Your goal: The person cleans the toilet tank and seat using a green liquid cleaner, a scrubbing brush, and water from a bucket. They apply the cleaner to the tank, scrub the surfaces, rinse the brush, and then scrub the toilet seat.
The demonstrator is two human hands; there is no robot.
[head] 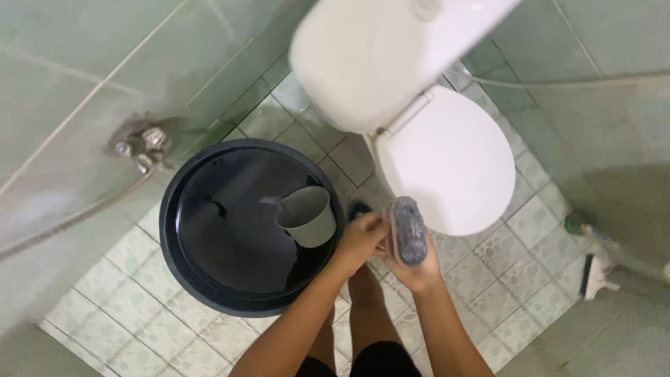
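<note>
Head view, looking straight down. A scrubbing brush (409, 230) with grey bristles is held in the right hand (417, 269), bristles turned upward, just in front of the closed toilet lid (453, 157). The left hand (359, 241) is brought across beside it, fingers curled near the brush's near end; whether it grips the brush or only touches it cannot be told, the view being blurred there.

Progress, as judged: scrubbing is not yet seen under way. The toilet lid is down and looks clean and dry. The brush is clear of every surface (held in the air, between toilet and bucket). The black bucket (209, 276) stands to the left on the tiled floor (502, 286), with dark water in it and a grey dipper (308, 216) floating or resting at its right side.

Pose: both forearms are extended forward from the bottom edge, converging; the right wrist is bent back, the hand closed around the brush from beneath. Another brush (597, 276) lies at the right on the floor.
</note>
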